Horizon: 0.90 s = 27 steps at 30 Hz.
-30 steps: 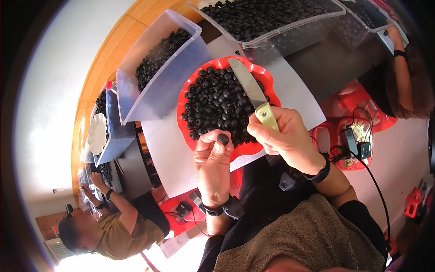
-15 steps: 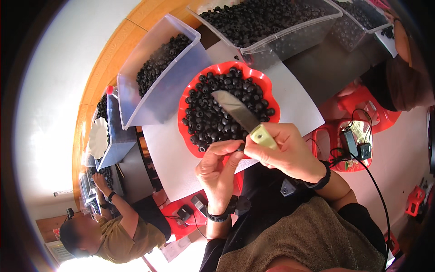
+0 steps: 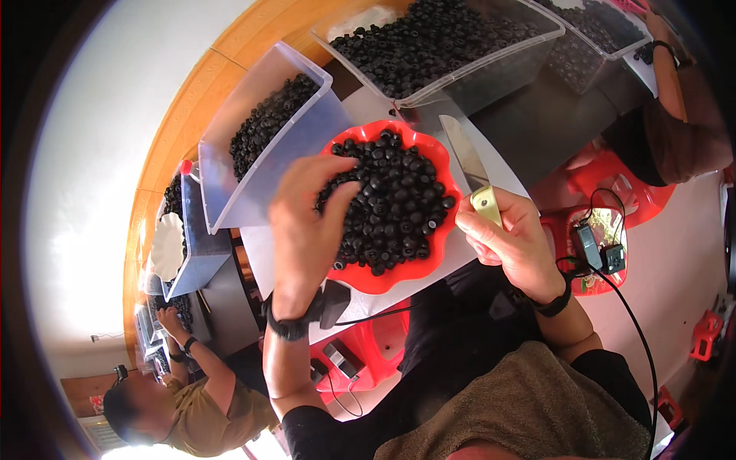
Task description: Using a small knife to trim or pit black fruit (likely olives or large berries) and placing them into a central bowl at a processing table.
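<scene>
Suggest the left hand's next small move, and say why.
Probably pinch one of the black pieces with the left hand: its thumb and fingers stand parted over the left side of the red bowl, no piece visibly gripped, while the right hand holds the knife off to the right.

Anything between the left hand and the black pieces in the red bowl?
Nothing visible: the left hand is open over the left rim of the red bowl, facing the black pieces. The knife, in the right hand, is off to the right.
</scene>
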### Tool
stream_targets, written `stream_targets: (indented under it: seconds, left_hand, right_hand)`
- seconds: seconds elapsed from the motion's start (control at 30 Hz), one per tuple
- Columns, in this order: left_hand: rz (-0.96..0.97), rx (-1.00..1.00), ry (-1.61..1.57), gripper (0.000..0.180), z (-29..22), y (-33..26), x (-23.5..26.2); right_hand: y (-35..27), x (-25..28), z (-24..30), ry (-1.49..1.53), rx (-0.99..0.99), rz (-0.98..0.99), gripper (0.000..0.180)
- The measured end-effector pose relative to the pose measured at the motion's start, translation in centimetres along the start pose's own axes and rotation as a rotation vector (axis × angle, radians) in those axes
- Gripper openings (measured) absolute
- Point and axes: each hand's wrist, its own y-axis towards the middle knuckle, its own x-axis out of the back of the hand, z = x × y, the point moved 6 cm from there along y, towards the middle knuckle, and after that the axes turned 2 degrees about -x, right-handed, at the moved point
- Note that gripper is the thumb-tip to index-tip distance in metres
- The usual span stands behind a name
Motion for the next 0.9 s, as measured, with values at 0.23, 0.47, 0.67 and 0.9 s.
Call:
stream_targets:
  seconds: [0.23,0.47,0.67,0.9]
  left_hand:
    - [0.295,0.115,-0.042,0.020,2.6,1.8,-5.9]
    - [0.380,0.118,0.032,0.023,2.5,1.9,-7.0]
    - [0.354,0.139,-0.054,0.022,2.8,1.9,-7.2]
    - [0.411,0.170,-0.058,0.024,3.1,1.8,-7.3]
  right_hand:
    - [-0.3,0.6,-0.5,-0.033,-0.016,0.021,0.013]
    - [-0.1,0.8,-0.6,0.006,0.002,0.039,0.013]
    - [0.0,0.4,-0.9,-0.015,-0.006,0.047,0.013]
    - [-0.2,0.1,-1.0,-0.043,-0.015,0.043,0.014]
